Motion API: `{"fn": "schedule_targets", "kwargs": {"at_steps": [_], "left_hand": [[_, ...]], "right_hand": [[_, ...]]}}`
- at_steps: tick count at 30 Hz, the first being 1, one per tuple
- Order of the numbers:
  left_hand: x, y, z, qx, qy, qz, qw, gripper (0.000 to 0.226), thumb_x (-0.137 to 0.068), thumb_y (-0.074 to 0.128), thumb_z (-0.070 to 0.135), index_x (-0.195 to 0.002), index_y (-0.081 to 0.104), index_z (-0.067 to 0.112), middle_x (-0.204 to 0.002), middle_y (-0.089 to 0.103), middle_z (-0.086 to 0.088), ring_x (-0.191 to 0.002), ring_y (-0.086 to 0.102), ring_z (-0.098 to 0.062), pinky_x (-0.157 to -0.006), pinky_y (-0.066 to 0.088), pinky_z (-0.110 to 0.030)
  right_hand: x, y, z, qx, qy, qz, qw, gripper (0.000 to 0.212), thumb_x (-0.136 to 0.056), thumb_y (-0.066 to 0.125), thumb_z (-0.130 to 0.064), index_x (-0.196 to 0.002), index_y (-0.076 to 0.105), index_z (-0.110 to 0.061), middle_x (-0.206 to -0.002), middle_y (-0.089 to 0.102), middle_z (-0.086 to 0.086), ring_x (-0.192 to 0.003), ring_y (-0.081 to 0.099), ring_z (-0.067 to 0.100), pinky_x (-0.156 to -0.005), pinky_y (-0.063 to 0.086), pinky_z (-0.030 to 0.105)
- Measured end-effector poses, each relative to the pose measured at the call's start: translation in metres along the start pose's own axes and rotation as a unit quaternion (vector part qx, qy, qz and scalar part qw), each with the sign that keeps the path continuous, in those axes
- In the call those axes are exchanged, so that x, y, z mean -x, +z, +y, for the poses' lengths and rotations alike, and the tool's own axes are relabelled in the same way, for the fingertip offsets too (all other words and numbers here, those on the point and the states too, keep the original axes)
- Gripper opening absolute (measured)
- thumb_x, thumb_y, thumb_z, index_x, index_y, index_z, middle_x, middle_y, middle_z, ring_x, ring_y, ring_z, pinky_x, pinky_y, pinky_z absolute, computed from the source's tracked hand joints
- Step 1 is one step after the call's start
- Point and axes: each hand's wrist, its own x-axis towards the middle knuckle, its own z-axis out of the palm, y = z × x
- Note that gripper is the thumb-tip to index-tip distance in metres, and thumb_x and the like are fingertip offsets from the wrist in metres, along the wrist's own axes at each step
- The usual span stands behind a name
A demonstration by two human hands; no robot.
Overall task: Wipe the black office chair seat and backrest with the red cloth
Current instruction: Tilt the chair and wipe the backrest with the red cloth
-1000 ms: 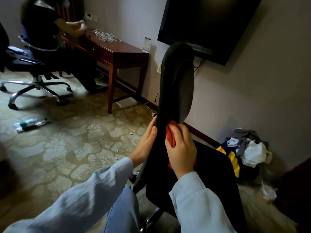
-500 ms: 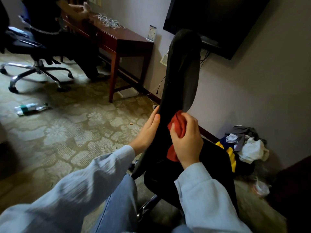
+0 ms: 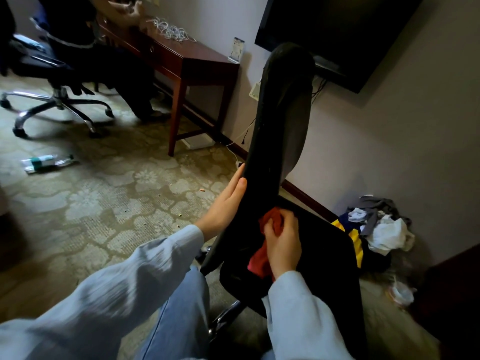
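The black office chair stands edge-on in front of me, its backrest [image 3: 281, 120] rising up the middle and its seat [image 3: 324, 245] spreading low to the right. My left hand [image 3: 223, 203] lies flat along the backrest's left edge, thumb on the front. My right hand [image 3: 281, 242] is closed on the crumpled red cloth [image 3: 270, 222] and presses it where backrest meets seat. Part of the cloth hangs below my palm.
A wooden desk [image 3: 181, 58] stands at the wall, a person seated there on another office chair [image 3: 52, 100]. A wall TV [image 3: 337, 35] hangs above. A pile of clothes [image 3: 376, 229] lies at the right; a plastic bottle [image 3: 46, 162] lies on the carpet.
My right hand has slid the red cloth down the backrest to the base near the seat. My left hand has kept its hold on the backrest edge.
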Motion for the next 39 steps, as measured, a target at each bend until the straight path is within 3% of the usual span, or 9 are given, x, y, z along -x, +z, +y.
{"fn": "schedule_targets", "kwargs": {"at_steps": [3,7,9,15,21,25,29,36,39], "left_hand": [[0.002,0.001,0.0,-0.023,0.008,0.013,1.0,0.057,-0.095,0.027,0.049,-0.148,0.015,0.032,-0.154,0.02,0.011,-0.138,0.018,0.002,-0.113,0.017,-0.024],[0.028,0.021,-0.013,-0.122,0.03,0.268,0.955,0.059,-0.091,0.033,0.037,-0.146,0.024,0.018,-0.152,0.027,-0.004,-0.14,0.022,-0.015,-0.116,0.019,-0.036],[0.052,0.04,-0.025,-0.118,0.011,0.311,0.943,0.065,-0.086,0.038,0.042,-0.143,0.027,0.013,-0.148,0.03,-0.008,-0.138,0.024,-0.021,-0.114,0.018,-0.034],[0.074,0.087,-0.03,-0.107,0.052,0.233,0.965,0.058,-0.081,0.039,0.053,-0.134,0.023,0.037,-0.147,0.029,-0.003,-0.136,0.023,-0.01,-0.107,0.011,-0.006],[0.061,0.086,-0.017,-0.066,0.058,0.163,0.983,0.065,-0.077,0.059,0.047,-0.135,0.038,0.026,-0.121,0.044,0.004,-0.109,0.04,0.019,-0.091,0.028,0.002],[0.05,0.083,-0.011,-0.134,0.125,0.216,0.959,0.059,-0.085,0.055,0.022,-0.139,0.033,0.012,-0.119,0.04,-0.003,-0.105,0.036,0.021,-0.09,0.024,0.003],[0.035,0.075,0.009,-0.165,0.181,0.336,0.909,0.042,-0.082,0.06,0.017,-0.12,0.042,0.018,-0.109,0.046,-0.003,-0.091,0.043,0.004,-0.082,0.031,0.002],[-0.001,0.067,0.025,-0.327,0.281,0.38,0.818,0.034,-0.077,0.07,0.008,-0.11,0.063,0.004,-0.105,0.058,-0.017,-0.089,0.061,-0.026,-0.068,0.053,-0.024],[-0.005,0.079,0.014,-0.412,0.279,0.365,0.787,0.037,-0.081,0.067,0.007,-0.117,0.06,0.004,-0.109,0.056,-0.019,-0.085,0.062,-0.031,-0.062,0.056,-0.033]], "right_hand": [[0.017,-0.001,0.031,-0.003,0.097,-0.067,0.993,0.021,-0.082,0.061,-0.016,-0.1,0.058,-0.026,-0.111,0.059,0.004,-0.101,0.06,0.027,-0.086,0.048,0.038],[0.021,-0.013,0.027,-0.174,0.161,-0.016,0.971,0.018,-0.087,0.059,-0.008,-0.092,0.054,-0.024,-0.097,0.063,0.009,-0.088,0.062,0.022,-0.077,0.048,0.027],[0.02,-0.021,0.013,-0.235,0.158,-0.025,0.959,0.016,-0.089,0.057,-0.009,-0.095,0.054,-0.023,-0.096,0.062,0.006,-0.086,0.062,0.018,-0.077,0.049,0.027],[0.036,-0.019,-0.019,-0.299,0.152,-0.044,0.941,0.023,-0.095,0.049,-0.018,-0.118,0.049,-0.018,-0.115,0.058,0.008,-0.103,0.059,0.022,-0.09,0.05,0.038],[0.023,-0.033,-0.033,-0.431,0.239,-0.117,0.863,0.032,-0.095,0.042,-0.034,-0.115,0.061,-0.017,-0.119,0.061,0.015,-0.109,0.06,0.025,-0.094,0.048,0.037],[0.004,-0.043,-0.042,-0.344,0.134,-0.177,0.912,0.03,-0.098,0.038,-0.03,-0.114,0.061,-0.021,-0.121,0.061,0.006,-0.114,0.057,0.019,-0.1,0.045,0.038],[-0.016,-0.048,-0.048,-0.2,-0.004,-0.109,0.974,0.028,-0.098,0.04,-0.023,-0.122,0.053,-0.021,-0.126,0.055,0.0,-0.118,0.05,0.014,-0.103,0.041,0.033],[-0.048,-0.066,-0.026,-0.195,0.066,-0.09,0.974,0.029,-0.081,0.045,-0.03,-0.093,0.057,-0.055,-0.12,0.057,0.006,-0.113,0.054,0.023,-0.103,0.042,0.045],[-0.058,-0.065,-0.023,-0.223,0.086,-0.123,0.963,0.032,-0.092,0.043,-0.017,-0.111,0.054,-0.039,-0.123,0.056,0.001,-0.116,0.053,0.021,-0.102,0.043,0.04]]}}
